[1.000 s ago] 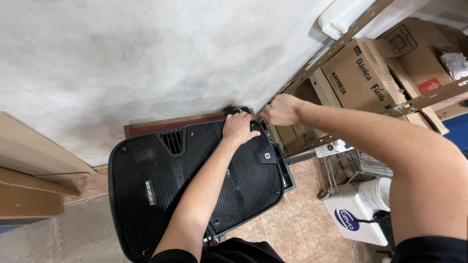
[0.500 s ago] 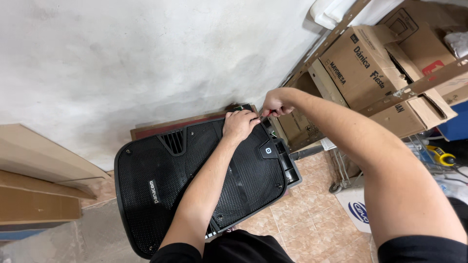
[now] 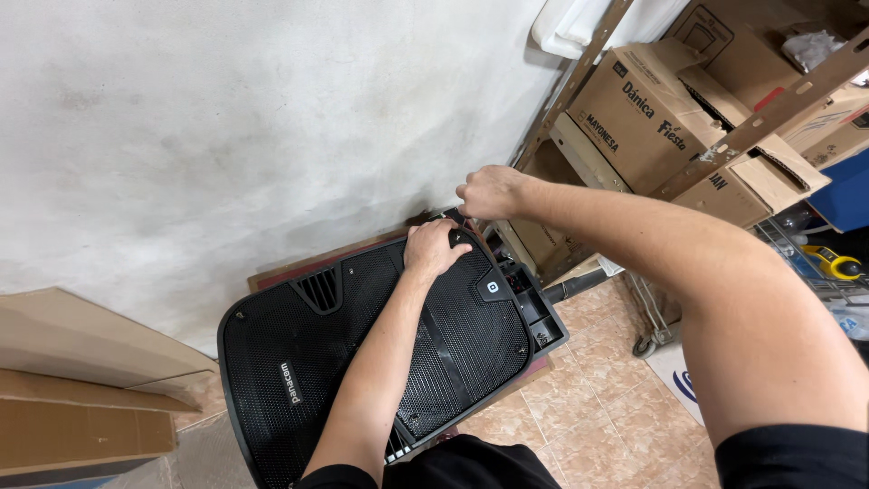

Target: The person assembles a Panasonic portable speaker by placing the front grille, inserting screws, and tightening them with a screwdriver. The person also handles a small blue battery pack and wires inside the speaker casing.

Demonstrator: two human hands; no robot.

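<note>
Big black speaker (image 3: pixel 362 362) with a mesh grille lies tilted on the tiled floor (image 3: pixel 588 398), its top end toward the wall, directly under both hands. Left hand (image 3: pixel 434 249) rests palm-down on the grille near the speaker's top corner, fingers curled over the upper edge, gripping it. Right hand (image 3: pixel 489 192) sits just above and to the right of the left one, at that same corner; fingers pinched closed on something small and dark at the speaker's top edge, can't tell exactly what, looks like a handle or strap part. The two hands are near each other, not touching. Right forearm comes in across the frame from lower right, left forearm runs straight up over the grille. Beyond the hands: rough white wall (image 3: pixel 226 118). A flat reddish-brown board (image 3: pixel 299 265) lies between speaker and wall, partly under the speaker. Right of the right hand: a metal shelf rack (image 3: pixel 769 113) holding cardboard boxes (image 3: pixel 652 109), some with flaps open. Far left of the left arm: folded cardboard sheets (image 3: pixel 81 380) stacked against the wall. Lower right, behind the right arm, a yellow tool (image 3: pixel 833 263) sits on a wire shelf, mostly hidden.
</note>
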